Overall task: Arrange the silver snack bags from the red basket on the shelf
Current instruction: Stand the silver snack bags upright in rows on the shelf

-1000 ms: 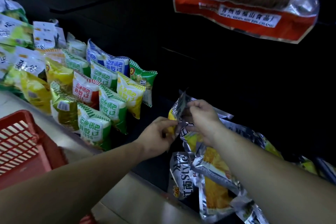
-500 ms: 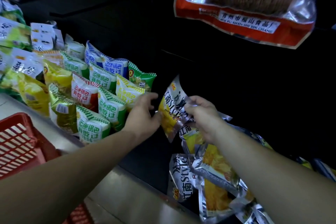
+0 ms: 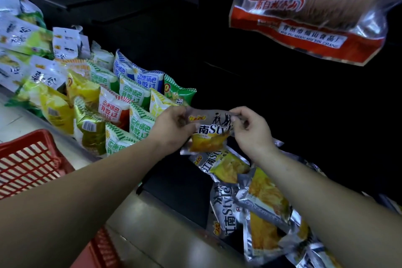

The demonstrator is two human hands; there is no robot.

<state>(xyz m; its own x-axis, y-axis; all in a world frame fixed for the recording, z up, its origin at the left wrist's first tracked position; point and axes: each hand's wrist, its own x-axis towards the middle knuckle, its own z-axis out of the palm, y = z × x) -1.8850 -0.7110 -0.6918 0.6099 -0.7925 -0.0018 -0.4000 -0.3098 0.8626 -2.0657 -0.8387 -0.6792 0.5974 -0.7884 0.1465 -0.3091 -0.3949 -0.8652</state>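
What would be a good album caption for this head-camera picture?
Both hands, left hand and right hand, hold a silver snack bag by its top corners above others on the shelf.

Printed "江南Style" on the held silver snack bag [image 3: 210,131]; "好客山楂" in red on the hanging hawthorn-slice bag [image 3: 309,10] above it; "我吃过" on the green-striped bag [image 3: 134,92] left of it.

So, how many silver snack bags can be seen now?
At least 4: one held by the left hand and the right hand, the held bag; one just below; two lower in the pile. More may be hidden under the right arm.
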